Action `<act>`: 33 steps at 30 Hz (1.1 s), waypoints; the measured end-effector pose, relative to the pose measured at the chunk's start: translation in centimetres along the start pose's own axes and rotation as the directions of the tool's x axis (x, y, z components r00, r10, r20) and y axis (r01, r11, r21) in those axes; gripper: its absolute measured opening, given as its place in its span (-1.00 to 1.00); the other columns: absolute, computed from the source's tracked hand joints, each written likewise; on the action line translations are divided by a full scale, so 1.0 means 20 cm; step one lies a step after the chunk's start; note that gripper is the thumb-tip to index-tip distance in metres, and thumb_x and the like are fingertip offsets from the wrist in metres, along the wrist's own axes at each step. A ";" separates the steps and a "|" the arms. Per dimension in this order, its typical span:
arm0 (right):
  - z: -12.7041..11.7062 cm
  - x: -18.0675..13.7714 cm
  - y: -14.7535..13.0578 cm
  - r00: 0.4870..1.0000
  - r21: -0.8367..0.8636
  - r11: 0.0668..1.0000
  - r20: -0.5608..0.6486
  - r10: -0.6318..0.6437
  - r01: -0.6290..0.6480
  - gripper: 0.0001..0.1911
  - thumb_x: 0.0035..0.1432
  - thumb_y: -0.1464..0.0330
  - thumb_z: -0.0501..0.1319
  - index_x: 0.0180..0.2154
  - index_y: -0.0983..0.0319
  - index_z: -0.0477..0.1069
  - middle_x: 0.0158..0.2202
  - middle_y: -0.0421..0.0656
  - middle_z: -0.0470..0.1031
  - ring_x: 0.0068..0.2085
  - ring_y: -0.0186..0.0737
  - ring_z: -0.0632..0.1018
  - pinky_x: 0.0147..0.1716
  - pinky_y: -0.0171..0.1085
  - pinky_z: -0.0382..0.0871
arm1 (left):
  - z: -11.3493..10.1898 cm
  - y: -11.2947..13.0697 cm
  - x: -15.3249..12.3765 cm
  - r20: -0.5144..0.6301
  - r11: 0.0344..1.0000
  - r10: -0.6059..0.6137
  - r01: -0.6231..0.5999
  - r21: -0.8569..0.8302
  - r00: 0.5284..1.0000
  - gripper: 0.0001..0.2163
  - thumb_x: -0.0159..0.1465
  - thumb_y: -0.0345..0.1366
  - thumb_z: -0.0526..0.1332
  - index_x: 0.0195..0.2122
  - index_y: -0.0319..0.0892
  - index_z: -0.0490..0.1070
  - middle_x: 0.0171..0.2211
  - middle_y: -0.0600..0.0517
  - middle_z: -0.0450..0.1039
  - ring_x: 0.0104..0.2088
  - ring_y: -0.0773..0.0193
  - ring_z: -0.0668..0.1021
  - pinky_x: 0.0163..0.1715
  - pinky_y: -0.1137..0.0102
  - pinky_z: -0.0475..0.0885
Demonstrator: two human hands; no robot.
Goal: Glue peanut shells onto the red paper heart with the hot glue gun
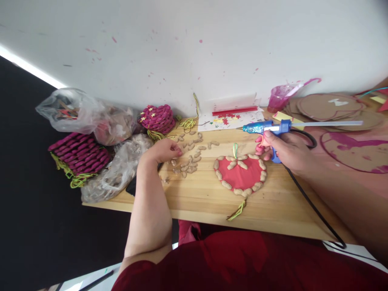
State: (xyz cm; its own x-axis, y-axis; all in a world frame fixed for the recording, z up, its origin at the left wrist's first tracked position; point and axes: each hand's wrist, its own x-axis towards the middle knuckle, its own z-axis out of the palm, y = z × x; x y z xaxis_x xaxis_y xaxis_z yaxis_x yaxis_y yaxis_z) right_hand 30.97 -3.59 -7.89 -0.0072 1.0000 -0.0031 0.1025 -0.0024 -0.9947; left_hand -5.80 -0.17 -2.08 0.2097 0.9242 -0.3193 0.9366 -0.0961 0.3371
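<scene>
My right hand (289, 151) grips a blue hot glue gun (256, 127), its nozzle facing left and a long glue stick (330, 123) sticking out of the back. Just left of that hand lies a red heart (235, 178) edged with peanuts in their shells, with a few more near its top. The heart has a green-and-white loop at the top and a yellow-and-brown tassel (238, 210) at the bottom. Over the left side of a pile of loose peanuts (191, 165) hovers my left hand (163, 150), fingertips pressed together; whatever they pinch is hidden.
Purple braided pieces (80, 153) and plastic bags (117, 173) crowd the left end. Along the wall are yellow cord (188, 123), white paper (207, 126) with star confetti, and a pink cup (277, 99). Cardboard shapes (327, 107) lie right. The gun's black cable (312, 204) hangs over the front edge.
</scene>
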 end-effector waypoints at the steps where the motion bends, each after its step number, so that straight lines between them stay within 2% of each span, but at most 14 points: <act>1: 0.00 0.00 0.00 1.000 -0.006 1.000 -0.004 0.000 -0.001 -0.36 0.00 -0.22 0.35 -0.35 0.25 0.49 -0.50 -0.13 0.54 -0.50 -0.29 0.60 -0.61 -0.43 0.50 | 0.00 0.00 0.00 -0.006 1.000 -0.012 0.012 0.007 1.000 -0.81 0.09 -0.12 0.23 -0.50 -0.12 0.47 -0.55 0.07 0.47 -0.43 0.21 0.48 -0.43 0.39 0.30; 7: 0.01 0.00 -0.02 0.999 0.005 1.000 -0.046 0.023 -0.023 -0.30 -0.13 -0.27 0.37 -0.34 0.26 0.51 -0.48 -0.10 0.55 -0.48 -0.26 0.60 -0.64 -0.44 0.47 | -0.02 0.01 -0.01 -0.124 0.986 -0.120 0.133 0.101 0.985 -0.84 0.10 -0.22 0.25 -0.38 -0.17 0.56 -0.40 0.03 0.58 -0.35 0.20 0.55 -0.36 0.40 0.33; 12: 0.01 0.00 -0.01 1.000 0.001 1.000 -0.023 0.012 -0.012 -0.35 -0.05 -0.23 0.36 -0.33 0.25 0.52 -0.46 -0.08 0.57 -0.45 -0.23 0.62 -0.63 -0.42 0.47 | 0.00 0.04 0.00 -0.206 0.967 -0.131 0.171 0.189 0.970 -0.72 0.21 -0.06 0.24 -0.43 -0.16 0.56 -0.44 -0.01 0.55 -0.38 0.15 0.54 -0.40 0.37 0.30; 14: 0.00 0.00 0.00 1.000 -0.015 1.000 -0.020 -0.001 0.001 -0.39 0.02 -0.20 0.35 -0.33 0.25 0.52 -0.45 -0.07 0.58 -0.46 -0.25 0.62 -0.61 -0.42 0.47 | 0.01 0.06 0.01 -0.205 0.969 -0.133 0.171 0.180 0.970 -0.74 0.18 -0.06 0.28 -0.42 -0.16 0.56 -0.44 -0.02 0.56 -0.37 0.14 0.54 -0.39 0.37 0.30; 18: 0.00 0.00 0.01 0.999 -0.048 0.999 -0.036 -0.011 0.010 -0.44 0.13 -0.15 0.31 -0.33 0.26 0.53 -0.44 -0.05 0.59 -0.49 -0.28 0.60 -0.60 -0.41 0.47 | 0.02 0.06 0.01 -0.163 0.983 -0.128 0.148 0.112 0.978 -0.85 0.13 -0.24 0.31 -0.34 -0.18 0.59 -0.39 0.00 0.58 -0.34 0.17 0.56 -0.35 0.39 0.33; 23: 0.00 0.00 0.00 0.999 -0.060 0.998 -0.032 0.005 -0.007 -0.52 0.22 -0.06 0.29 -0.34 0.26 0.50 -0.44 -0.04 0.57 -0.47 -0.25 0.62 -0.59 -0.40 0.46 | 0.00 0.03 -0.01 -0.177 0.992 -0.075 0.092 0.089 0.981 -0.75 0.11 -0.36 0.26 -0.19 -0.18 0.61 -0.36 0.02 0.58 -0.36 0.20 0.55 -0.31 0.38 0.37; 28: 0.00 -0.01 -0.02 0.999 -0.057 0.998 -0.041 0.031 -0.034 -0.61 0.33 0.06 0.25 -0.32 0.27 0.50 -0.45 -0.07 0.57 -0.56 -0.36 0.54 -0.59 -0.42 0.44 | 0.01 0.02 0.00 -0.192 0.997 -0.040 0.053 0.064 0.981 -0.80 0.11 -0.34 0.28 -0.24 -0.18 0.61 -0.39 0.03 0.57 -0.39 0.21 0.53 -0.32 0.38 0.37; 33: 0.02 -0.03 -0.06 0.999 -0.019 0.999 -0.030 0.037 -0.037 -0.61 0.33 0.08 0.26 -0.32 0.30 0.48 -0.48 -0.08 0.54 -0.48 -0.29 0.59 -0.60 -0.42 0.44 | 0.02 0.04 0.01 -0.180 0.994 -0.046 0.063 0.092 0.983 -0.82 0.10 -0.36 0.28 -0.28 -0.18 0.61 -0.38 0.02 0.58 -0.36 0.19 0.54 -0.33 0.38 0.35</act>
State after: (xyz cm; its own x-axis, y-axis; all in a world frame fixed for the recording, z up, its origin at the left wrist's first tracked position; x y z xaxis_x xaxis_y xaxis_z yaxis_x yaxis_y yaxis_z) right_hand 30.40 -4.20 -6.70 0.0266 0.9990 -0.0364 0.1212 -0.0394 -0.9918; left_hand -4.91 -0.28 -2.14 0.1131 0.9789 -0.1701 0.9697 -0.0714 0.2336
